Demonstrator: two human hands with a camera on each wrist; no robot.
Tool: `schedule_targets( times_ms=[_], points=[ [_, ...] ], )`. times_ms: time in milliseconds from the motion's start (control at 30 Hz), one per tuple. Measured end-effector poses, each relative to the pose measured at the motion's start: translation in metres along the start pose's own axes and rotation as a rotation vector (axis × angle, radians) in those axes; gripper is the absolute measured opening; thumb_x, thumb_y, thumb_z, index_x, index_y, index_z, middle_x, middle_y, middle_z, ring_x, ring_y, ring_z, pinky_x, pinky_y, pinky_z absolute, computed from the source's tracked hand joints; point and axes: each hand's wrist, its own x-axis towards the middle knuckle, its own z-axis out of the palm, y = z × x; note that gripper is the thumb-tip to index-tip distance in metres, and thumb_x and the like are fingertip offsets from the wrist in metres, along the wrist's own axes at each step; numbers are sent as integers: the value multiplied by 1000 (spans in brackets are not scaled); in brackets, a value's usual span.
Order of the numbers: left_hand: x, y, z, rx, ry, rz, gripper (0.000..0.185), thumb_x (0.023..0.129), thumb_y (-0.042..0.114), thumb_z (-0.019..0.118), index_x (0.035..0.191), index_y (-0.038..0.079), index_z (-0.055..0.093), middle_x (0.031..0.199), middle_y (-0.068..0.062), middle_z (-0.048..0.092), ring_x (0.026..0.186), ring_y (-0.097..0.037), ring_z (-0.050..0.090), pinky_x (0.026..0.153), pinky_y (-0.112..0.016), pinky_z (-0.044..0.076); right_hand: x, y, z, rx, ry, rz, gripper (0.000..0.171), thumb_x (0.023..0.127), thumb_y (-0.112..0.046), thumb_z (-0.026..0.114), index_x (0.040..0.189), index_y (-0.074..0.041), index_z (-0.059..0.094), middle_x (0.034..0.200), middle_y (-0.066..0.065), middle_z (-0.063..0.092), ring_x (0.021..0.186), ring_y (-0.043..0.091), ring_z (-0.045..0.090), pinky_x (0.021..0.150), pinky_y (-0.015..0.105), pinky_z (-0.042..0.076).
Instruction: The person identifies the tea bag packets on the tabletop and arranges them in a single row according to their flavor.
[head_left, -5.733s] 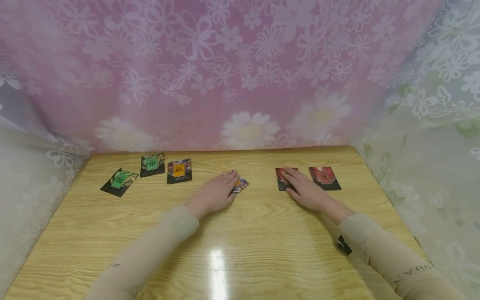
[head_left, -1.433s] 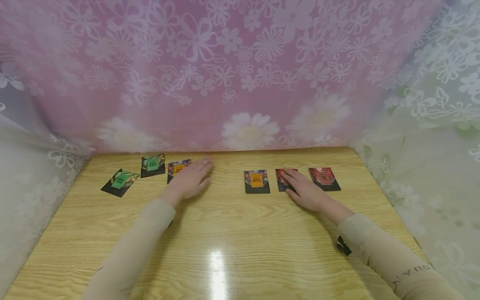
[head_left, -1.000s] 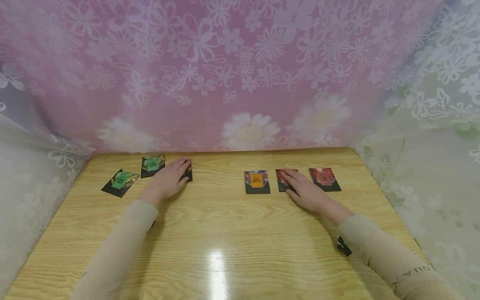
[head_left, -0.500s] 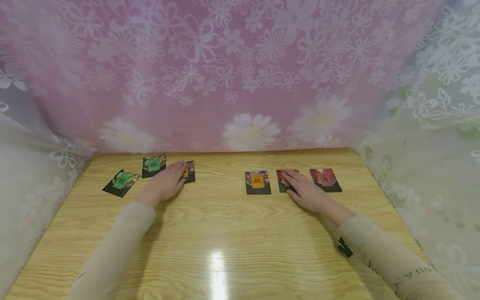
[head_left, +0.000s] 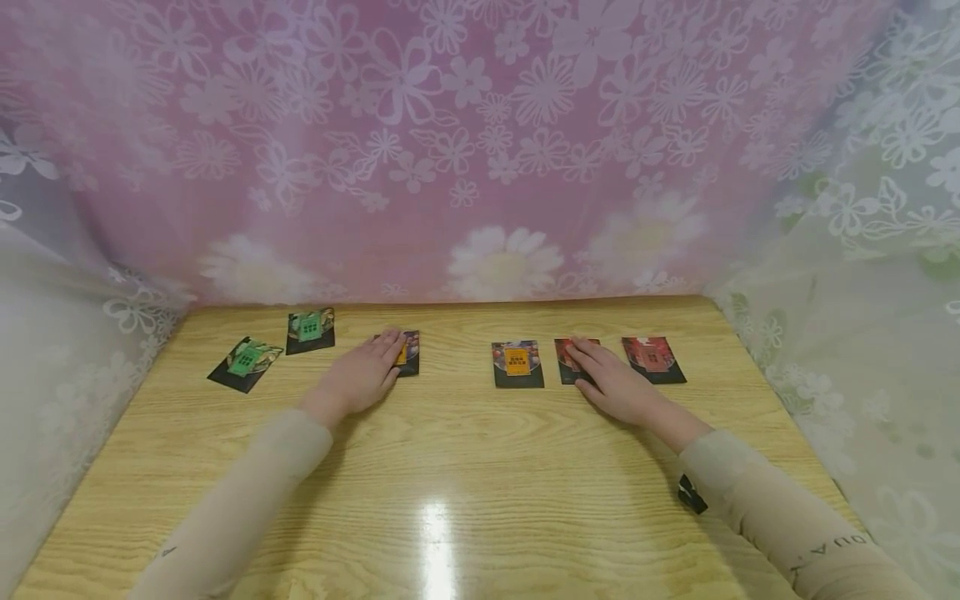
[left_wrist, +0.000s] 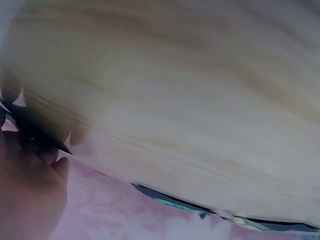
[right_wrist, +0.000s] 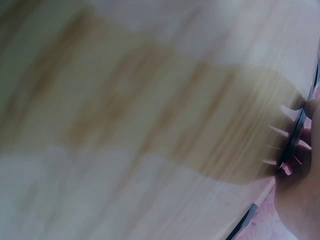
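Head view: two green packets (head_left: 246, 362) (head_left: 310, 327) lie at ten o'clock on the table (head_left: 450, 467). Left hand (head_left: 360, 379) presses an orange packet (head_left: 408, 353) under straight fingers. Another orange packet (head_left: 517, 363) lies free at twelve. Right hand (head_left: 611, 383) rests flat-fingered on a red packet (head_left: 567, 360); a second red packet (head_left: 652, 359) sits at one o'clock.

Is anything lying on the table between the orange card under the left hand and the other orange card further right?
Nothing visible: only bare wooden table separates the orange-labelled card under the left hand from the other orange-labelled card.
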Motion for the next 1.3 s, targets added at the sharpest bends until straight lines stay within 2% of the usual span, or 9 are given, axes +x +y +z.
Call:
schedule_targets(
  times_ms=[333,700,1000,1300],
  points=[
    [12,29,-2,32,-36,29,64,117,34,34,169,0,18,178,-19,17,166,-34,19,137,-49,19,-1,1,0,0,3,-3,63,111,-21,57,164,2,34,173,25,27,158,48,30,127,67,33],
    [22,57,-4,49,-18,85,64,116,34,34,169,-1,20,177,-19,19,166,-34,21,137,-48,20,1,-2,-3,-2,2,-9,62,111,-20,57,164,2,34,173,26,27,158,48,30,127,67,32],
    [28,74,0,80,-20,76,65,117,36,33,169,1,19,177,-17,17,166,-31,20,137,-47,19,0,-1,-2,-1,-5,0,63,111,-20,57,165,2,33,173,26,26,159,48,29,127,67,32],
    [26,84,-1,103,-29,45,66,117,38,34,169,1,19,177,-18,19,166,-30,22,137,-45,22,0,-2,-2,3,-7,0,63,111,-20,57,165,1,33,173,26,27,159,48,29,127,67,32]
  ],
)
